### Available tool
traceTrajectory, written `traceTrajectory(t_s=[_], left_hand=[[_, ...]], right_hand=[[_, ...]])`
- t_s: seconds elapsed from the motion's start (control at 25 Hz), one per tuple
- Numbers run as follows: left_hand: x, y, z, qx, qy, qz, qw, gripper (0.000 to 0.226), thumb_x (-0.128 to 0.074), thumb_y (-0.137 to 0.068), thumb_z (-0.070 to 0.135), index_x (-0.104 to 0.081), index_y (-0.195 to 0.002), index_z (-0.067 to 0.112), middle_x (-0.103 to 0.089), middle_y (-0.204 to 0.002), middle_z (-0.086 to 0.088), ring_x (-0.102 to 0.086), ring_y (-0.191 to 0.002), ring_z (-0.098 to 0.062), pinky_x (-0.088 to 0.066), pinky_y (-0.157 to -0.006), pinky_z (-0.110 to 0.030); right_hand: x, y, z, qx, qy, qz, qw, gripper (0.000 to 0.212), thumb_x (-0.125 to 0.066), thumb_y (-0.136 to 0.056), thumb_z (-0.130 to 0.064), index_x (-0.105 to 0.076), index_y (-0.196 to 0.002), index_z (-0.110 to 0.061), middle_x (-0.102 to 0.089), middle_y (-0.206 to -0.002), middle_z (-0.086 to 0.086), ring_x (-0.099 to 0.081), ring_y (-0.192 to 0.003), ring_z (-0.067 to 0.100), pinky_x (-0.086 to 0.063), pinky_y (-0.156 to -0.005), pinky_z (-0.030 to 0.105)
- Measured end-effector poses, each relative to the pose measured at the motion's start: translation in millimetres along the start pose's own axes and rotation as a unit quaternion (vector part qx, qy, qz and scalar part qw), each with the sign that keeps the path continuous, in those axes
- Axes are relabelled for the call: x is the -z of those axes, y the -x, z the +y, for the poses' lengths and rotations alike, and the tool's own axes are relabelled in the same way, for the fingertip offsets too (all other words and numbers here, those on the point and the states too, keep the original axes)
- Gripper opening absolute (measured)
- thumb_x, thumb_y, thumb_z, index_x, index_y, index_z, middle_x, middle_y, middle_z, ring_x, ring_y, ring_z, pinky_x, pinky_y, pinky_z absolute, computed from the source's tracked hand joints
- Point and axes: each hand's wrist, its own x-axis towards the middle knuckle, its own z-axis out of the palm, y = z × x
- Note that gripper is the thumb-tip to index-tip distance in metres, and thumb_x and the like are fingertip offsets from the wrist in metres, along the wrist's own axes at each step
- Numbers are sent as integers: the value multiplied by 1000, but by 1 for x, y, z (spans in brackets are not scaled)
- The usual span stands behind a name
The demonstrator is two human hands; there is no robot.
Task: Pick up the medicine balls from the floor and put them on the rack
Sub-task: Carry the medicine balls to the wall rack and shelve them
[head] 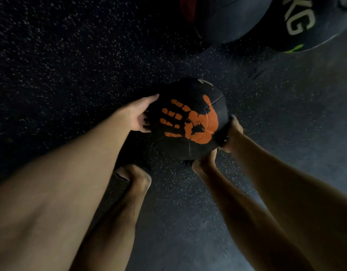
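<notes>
While both hands clasp it from opposite sides, the black medicine ball (188, 147) sits in the middle of the view, just beyond the person's bare legs (118, 212). A large orange handprint (198, 124) is printed across the face that is turned upward, and a pale mark shows at its far edge, too blurred to read.

The left hand (138, 118) lies against the ball's left side. Its uppermost digit stretches straight along the curve towards the far side, while the lower fingers (146, 125) bend in round the ball's flank. The right hand (232, 133) grasps the right side. It is in shadow, with its fingers wrapped over the edge and the lowest of them tucked below the ball. Both forearms reach in from the near corners, the left one brightly lit and the right one dim.

Whether the ball rests on the floor (71, 65) or is raised off it cannot be told from this angle. The near edge of the ball overlaps the right leg.

Speckled dark rubber covers the floor, which turns to a smoother grey on the right. At the far right lie two larger balls, well apart from the held one: a KG-marked ball (313, 14) with pale lettering and a green streak, and just to its left a blue-black ball (227, 18) with a red panel.
</notes>
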Motion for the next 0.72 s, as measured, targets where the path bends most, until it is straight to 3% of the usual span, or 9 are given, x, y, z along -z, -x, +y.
traceTrajectory(t_s=[0.12,0.2,0.28,0.4,0.48,0.6,0.72], left_hand=[[-1,-4,11,44,-41,21,998,60,-52,-86,72,-54,-99,14,-59,-114,-14,-54,-109,-32,-42,-101,-58],[-8,-8,20,67,-77,55,993,66,-55,-83,74,-49,-100,11,-54,-105,-15,-51,-104,-36,-42,-101,-58],[-14,-10,24,84,-94,78,989,59,-58,-88,65,-48,-100,8,-53,-101,-14,-53,-96,-34,-45,-92,-50],[-19,-11,23,86,-82,110,987,43,-58,-96,46,-53,-82,6,-58,-86,-12,-57,-76,-27,-49,-70,-38],[-21,-13,14,73,-68,128,987,40,-58,-96,46,-56,-78,10,-61,-82,-10,-58,-72,-24,-47,-61,-35],[-16,-12,0,66,-12,120,990,45,-59,-92,56,-62,-83,12,-70,-94,-11,-62,-75,-24,-50,-63,-33],[4,6,-14,68,53,141,986,54,-56,-90,63,-69,-100,11,-73,-101,-12,-68,-86,-27,-54,-67,-35]], right_hand=[[0,-12,1,-67,93,-57,992,32,-58,-97,-43,-70,-112,-17,-70,-110,8,-66,-89,24,-52,-56,32],[3,-28,11,-118,90,-85,985,45,-66,-93,-47,-68,-117,-9,-71,-110,12,-67,-94,27,-55,-61,35],[6,-48,31,-136,79,-101,982,56,-68,-89,-53,-65,-127,-12,-71,-117,12,-67,-101,29,-59,-67,38],[0,-58,59,-98,5,-75,992,54,-63,-89,-58,-64,-128,-21,-72,-113,8,-67,-104,27,-59,-77,37],[-4,-46,66,-72,-25,-77,994,53,-55,-92,-55,-64,-128,-16,-72,-111,9,-65,-103,28,-55,-89,43],[-4,-34,59,-2,-16,-109,994,53,-44,-99,-31,-50,-144,-7,-59,-139,19,-58,-115,31,-42,-112,54],[-24,-1,42,12,-4,-109,994,57,-39,-103,-41,-34,-154,-16,-44,-154,2,-45,-139,23,-34,-119,46]])
